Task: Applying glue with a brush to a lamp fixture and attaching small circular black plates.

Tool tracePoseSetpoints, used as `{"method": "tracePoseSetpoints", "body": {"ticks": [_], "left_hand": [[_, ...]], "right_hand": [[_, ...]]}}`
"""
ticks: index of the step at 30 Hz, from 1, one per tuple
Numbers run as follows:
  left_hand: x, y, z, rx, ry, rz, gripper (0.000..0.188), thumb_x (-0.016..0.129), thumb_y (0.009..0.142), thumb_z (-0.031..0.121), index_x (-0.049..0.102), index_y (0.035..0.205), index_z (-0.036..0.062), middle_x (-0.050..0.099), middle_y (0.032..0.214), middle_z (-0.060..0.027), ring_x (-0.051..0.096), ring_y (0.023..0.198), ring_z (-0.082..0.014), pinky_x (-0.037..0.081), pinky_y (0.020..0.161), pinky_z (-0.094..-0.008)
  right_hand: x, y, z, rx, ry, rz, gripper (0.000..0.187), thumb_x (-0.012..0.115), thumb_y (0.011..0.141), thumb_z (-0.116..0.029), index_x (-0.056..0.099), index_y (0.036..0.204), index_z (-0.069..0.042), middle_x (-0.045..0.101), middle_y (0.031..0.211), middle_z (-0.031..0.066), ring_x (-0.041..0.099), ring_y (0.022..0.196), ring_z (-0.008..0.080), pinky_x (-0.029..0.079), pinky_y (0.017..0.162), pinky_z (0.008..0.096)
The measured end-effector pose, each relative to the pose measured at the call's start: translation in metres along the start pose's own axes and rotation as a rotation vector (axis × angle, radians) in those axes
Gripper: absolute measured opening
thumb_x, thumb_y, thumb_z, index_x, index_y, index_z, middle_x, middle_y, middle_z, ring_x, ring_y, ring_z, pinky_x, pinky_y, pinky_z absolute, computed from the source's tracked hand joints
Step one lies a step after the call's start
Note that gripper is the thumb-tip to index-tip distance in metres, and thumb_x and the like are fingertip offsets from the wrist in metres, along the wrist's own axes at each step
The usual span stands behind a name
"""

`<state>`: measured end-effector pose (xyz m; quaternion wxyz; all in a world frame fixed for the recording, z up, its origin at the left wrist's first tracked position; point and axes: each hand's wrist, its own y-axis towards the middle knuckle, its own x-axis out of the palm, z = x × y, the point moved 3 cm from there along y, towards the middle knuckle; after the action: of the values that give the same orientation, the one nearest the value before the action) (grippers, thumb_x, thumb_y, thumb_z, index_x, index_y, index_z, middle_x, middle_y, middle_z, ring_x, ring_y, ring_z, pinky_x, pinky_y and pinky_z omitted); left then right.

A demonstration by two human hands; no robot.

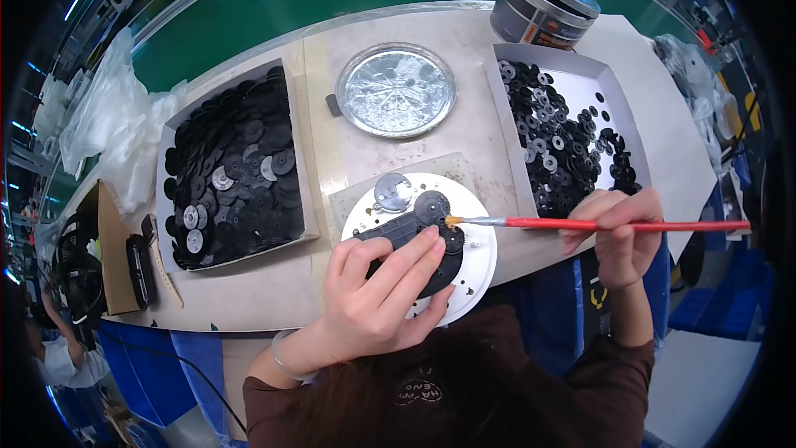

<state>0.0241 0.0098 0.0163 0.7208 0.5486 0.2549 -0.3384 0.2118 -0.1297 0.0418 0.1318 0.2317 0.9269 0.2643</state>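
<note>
My left hand (381, 290) grips a black plastic gear housing (396, 231), its fingers laid across the top and the thumb at the near side. Small black gears (432, 208) sit on the housing's far and right parts. Beneath it lies a white round plate (481, 259) with small holes. Pinched in my right hand (622, 236) is a paintbrush (543, 223) with a red handle, held nearly level. Its yellowish bristle tip meets the gears just beyond my left fingertips. A grey disc with a notch (393, 192) rests at the plate's far edge.
On the left, a box (305, 158) holds many black gear discs. The white box (590, 87) at right contains small black and grey gears. Between them is a round silver lid (396, 90). A dark tub (545, 7) stands at the far right; clear plastic bags (116, 129) lie far left.
</note>
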Motion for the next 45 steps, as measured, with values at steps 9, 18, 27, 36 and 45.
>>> {"method": "tracePoseSetpoints", "body": {"ticks": [9, 18, 27, 36, 45], "left_hand": [[-0.001, -0.001, 0.000, -0.004, 0.015, -0.016, 0.041, 0.070, 0.058, 0.018, 0.064, 0.096, 0.0037, 0.062, 0.100, -0.0024, 0.045, 0.069, -0.0168, 0.036, 0.063, -0.0268], [-0.002, 0.000, -0.002, 0.003, -0.012, 0.009, 0.038, 0.069, 0.059, 0.018, 0.064, 0.094, 0.0029, 0.062, 0.099, -0.0029, 0.047, 0.069, -0.0170, 0.037, 0.064, -0.0273], [-0.001, -0.003, 0.001, -0.014, -0.032, 0.060, 0.040, 0.072, 0.055, 0.015, 0.064, 0.093, 0.0054, 0.063, 0.098, -0.0028, 0.046, 0.072, -0.0190, 0.037, 0.065, -0.0279], [-0.002, -0.006, 0.000, -0.067, -0.094, 0.120, 0.030, 0.073, 0.056, 0.015, 0.063, 0.083, 0.0064, 0.053, 0.089, -0.0050, 0.043, 0.082, -0.0238, 0.037, 0.070, -0.0309], [-0.036, 0.038, 0.001, 0.057, 0.065, -0.027, 0.028, 0.073, 0.061, 0.022, 0.062, 0.080, 0.0057, 0.045, 0.080, -0.0054, 0.042, 0.079, -0.0245, 0.034, 0.068, -0.0364]], "right_hand": [[0.005, 0.005, -0.011, -0.142, -0.163, -0.155, 0.020, 0.046, 0.092, -0.023, 0.041, 0.086, -0.004, 0.058, 0.066, 0.0140, 0.056, 0.052, 0.0171, 0.046, 0.050, 0.0258], [-0.001, 0.011, -0.011, -0.127, -0.150, -0.099, 0.021, 0.045, 0.092, -0.024, 0.041, 0.086, -0.004, 0.056, 0.063, 0.0131, 0.053, 0.047, 0.0166, 0.045, 0.047, 0.0252], [0.020, 0.054, 0.042, 0.352, -0.105, 0.067, 0.028, 0.041, 0.093, -0.021, 0.051, 0.107, 0.001, 0.059, 0.087, 0.0119, 0.061, 0.077, 0.0143, 0.051, 0.050, 0.0204], [-0.047, 0.029, 0.039, 0.577, -0.201, 0.160, 0.042, 0.034, 0.094, -0.033, 0.051, 0.110, 0.001, 0.061, 0.094, 0.0129, 0.060, 0.083, 0.0139, 0.050, 0.054, 0.0205], [-0.088, -0.009, -0.001, 0.442, -0.509, 0.237, 0.031, 0.038, 0.094, -0.026, 0.055, 0.107, -0.004, 0.059, 0.100, 0.0073, 0.057, 0.093, 0.0131, 0.047, 0.065, 0.0216]]}}
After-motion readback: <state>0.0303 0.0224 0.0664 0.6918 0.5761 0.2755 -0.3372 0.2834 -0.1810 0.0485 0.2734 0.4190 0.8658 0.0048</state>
